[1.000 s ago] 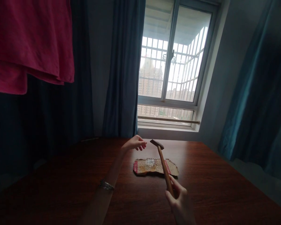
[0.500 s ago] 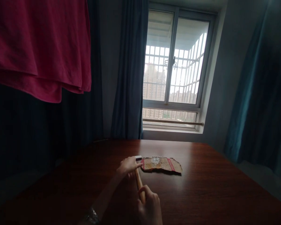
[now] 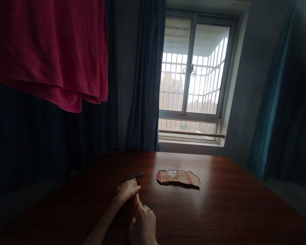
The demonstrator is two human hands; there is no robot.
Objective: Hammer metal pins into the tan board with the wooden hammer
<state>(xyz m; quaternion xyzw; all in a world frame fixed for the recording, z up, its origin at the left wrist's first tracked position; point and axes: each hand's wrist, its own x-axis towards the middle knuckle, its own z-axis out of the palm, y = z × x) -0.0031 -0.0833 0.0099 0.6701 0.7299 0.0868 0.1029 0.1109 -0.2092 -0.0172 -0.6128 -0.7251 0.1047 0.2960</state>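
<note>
A hammer lies low over the dark wooden table (image 3: 232, 204); its dark metal head (image 3: 132, 177) points left and its wooden handle (image 3: 136, 198) runs toward me. My right hand (image 3: 142, 226) is closed round the lower handle. My left hand (image 3: 126, 190) rests curled on the handle just behind the head. To the right lies a flat piece of patterned cardboard (image 3: 179, 177) with several nails (image 3: 173, 171) standing upright in it, apart from both hands.
A red cloth (image 3: 56, 51) hangs at the upper left. Dark blue curtains (image 3: 145, 78) flank a barred window (image 3: 193, 75) behind the table. A wooden rod (image 3: 191, 133) runs along the sill.
The hammer came down from raised over the nails to lying low at the left of the cardboard. My left hand moved onto its handle. Both hands drew back toward me.
</note>
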